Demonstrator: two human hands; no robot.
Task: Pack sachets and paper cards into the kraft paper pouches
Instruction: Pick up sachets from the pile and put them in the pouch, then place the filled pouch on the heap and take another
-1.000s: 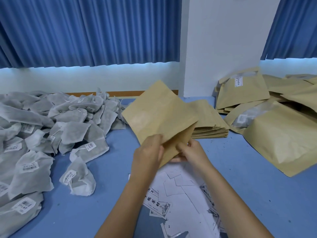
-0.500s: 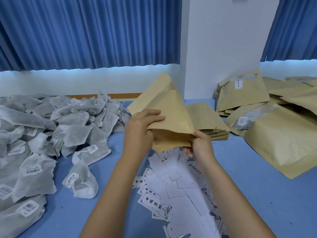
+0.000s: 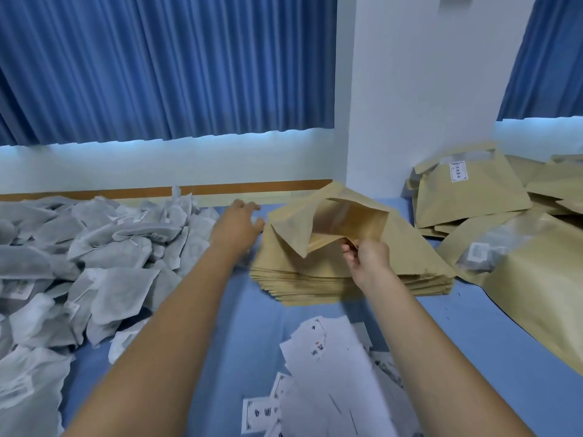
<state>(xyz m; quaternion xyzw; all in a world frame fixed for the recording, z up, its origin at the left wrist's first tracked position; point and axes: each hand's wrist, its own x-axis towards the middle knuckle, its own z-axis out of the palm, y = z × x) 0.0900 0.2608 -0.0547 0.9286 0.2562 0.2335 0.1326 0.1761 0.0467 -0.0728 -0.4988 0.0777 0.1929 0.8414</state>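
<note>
Right hand (image 3: pixel 367 263) pinched pouch (image 3: pixel 318 222) rim so mouth gaped for filling; left hand (image 3: pixel 236 228), spread and empty, hovered by sachets (image 3: pixel 110 247) at desk's left edge.

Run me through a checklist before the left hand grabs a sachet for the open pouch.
1. Pouch mouth open: ok. The kraft pouch gapes towards the camera.
2. Pouch secured: ok. The right hand pinches its lower edge above the pouch stack.
3. Left hand free: ok. The left hand is open and holds nothing.
4. Sachets within reach: ok. The sachet pile lies right beside the left hand.
5. Cards ready: ok. The paper cards lie loose on the table near the person.
6. Pouch empty inside: cannot tell. Its depth is shaded.
</note>
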